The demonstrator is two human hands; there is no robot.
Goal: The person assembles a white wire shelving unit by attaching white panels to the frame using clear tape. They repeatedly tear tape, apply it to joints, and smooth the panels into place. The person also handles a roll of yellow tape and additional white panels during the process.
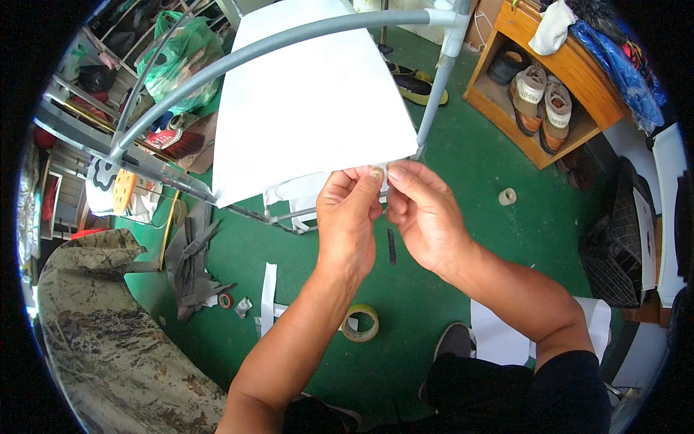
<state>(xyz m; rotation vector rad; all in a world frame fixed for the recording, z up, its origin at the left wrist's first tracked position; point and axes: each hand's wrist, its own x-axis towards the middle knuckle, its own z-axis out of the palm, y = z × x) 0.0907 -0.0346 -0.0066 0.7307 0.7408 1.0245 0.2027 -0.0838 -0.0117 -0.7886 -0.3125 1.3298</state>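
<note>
A large white sheet (311, 101) lies across a grey metal tube frame (289, 42). At the sheet's near right corner my two hands are close together, thumbs uppermost. My left hand (345, 213) is closed, its thumb pressed against the curled fingers. Beside it, my right hand (430, 217) pinches with thumb and forefinger, the other fingers curled in. Whatever lies between the fingertips is too small and covered to make out; it may be a thin clear strip or the sheet's edge.
A wide tape roll (360, 322), a small pale roll (507, 197) and white paper pieces (499, 333) lie on the green floor. Camouflage cloth (108, 318) covers something at left. A wooden cabinet (538, 155) with shoes stands at right; a green plastic bag (181, 58) sits far left.
</note>
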